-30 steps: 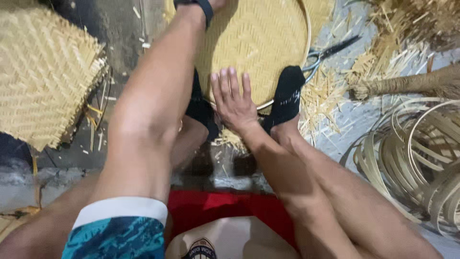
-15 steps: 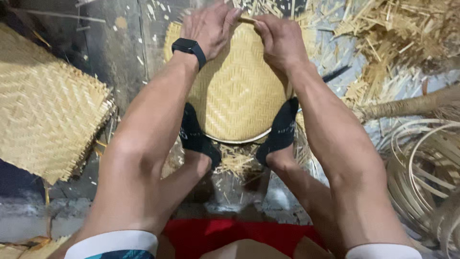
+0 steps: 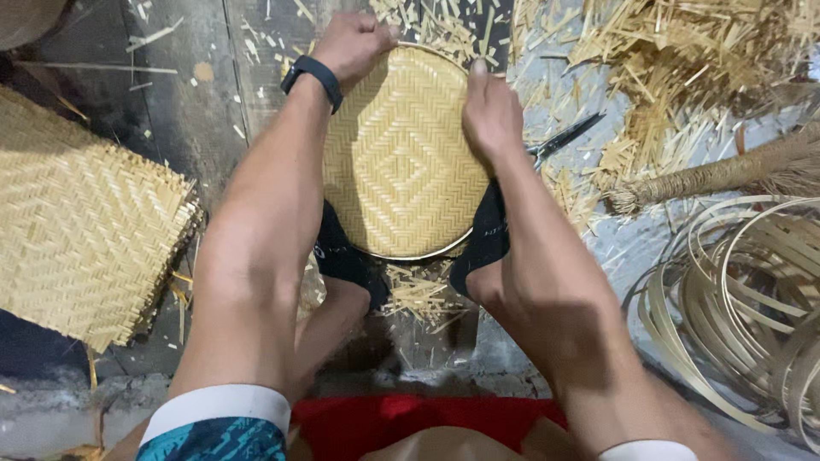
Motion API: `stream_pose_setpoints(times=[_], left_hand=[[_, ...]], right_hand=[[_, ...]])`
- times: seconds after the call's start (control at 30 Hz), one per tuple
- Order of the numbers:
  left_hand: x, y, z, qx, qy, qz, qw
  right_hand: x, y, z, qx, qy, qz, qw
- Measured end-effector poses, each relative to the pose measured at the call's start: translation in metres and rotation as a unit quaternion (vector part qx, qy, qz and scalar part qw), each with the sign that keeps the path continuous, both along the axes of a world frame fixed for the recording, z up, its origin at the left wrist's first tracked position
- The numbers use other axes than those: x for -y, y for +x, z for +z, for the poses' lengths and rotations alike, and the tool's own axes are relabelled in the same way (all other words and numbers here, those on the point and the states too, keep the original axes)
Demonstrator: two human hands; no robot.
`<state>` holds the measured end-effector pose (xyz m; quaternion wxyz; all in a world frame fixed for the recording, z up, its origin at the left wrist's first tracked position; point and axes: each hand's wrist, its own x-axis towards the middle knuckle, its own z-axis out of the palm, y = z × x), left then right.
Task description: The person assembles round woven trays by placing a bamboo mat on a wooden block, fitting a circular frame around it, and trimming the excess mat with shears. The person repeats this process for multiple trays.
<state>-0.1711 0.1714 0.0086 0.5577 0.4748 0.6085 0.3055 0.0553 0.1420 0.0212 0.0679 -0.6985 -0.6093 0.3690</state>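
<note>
Between your feet sits one round woven tray (image 3: 401, 162) — your left hand (image 3: 350, 43) grips its far rim, your right hand (image 3: 491, 115) clamps the right edge. One pair of scissors (image 3: 564, 141) lies just right; woven mats (image 3: 81, 222) crowd the left — hoops (image 3: 743, 290) right.

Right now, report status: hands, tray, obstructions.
Left hand and right hand both grip the far rim of the round woven tray. Tray propped against both feet. Scissors beside right hand, clear.
</note>
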Motion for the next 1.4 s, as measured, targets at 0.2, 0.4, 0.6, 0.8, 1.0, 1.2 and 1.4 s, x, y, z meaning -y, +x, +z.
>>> stream_pose_setpoints(times=[0.2,0.4,0.6,0.8,1.0,1.2,1.4], left_hand=[[-0.002,0.003,0.008,-0.051,0.031,-0.004,0.998],[0.058,-0.023,0.004,-0.462,0.474,0.066,0.746],[0.067,-0.049,-0.039,-0.152,0.014,0.115,0.982],[0.086,-0.044,-0.041,-0.144,0.141,0.208,0.957],[0.122,-0.044,-0.046,-0.224,-0.054,0.251,0.94],[0.113,-0.05,-0.035,-0.196,-0.1,0.22,0.95],[0.146,-0.038,-0.007,-0.255,0.22,0.271,0.902]], right_hand=[[-0.012,0.001,0.002,-0.071,0.067,-0.013,0.995],[-0.003,0.006,0.008,-0.138,0.041,-0.012,0.99],[-0.006,0.005,0.002,-0.123,0.046,0.001,0.991],[0.036,-0.009,0.031,0.033,0.344,0.056,0.937],[0.188,-0.053,0.029,0.046,0.27,0.474,0.837],[0.22,-0.042,-0.02,0.099,0.379,0.445,0.805],[0.187,-0.034,0.039,-0.083,0.156,0.389,0.904]])
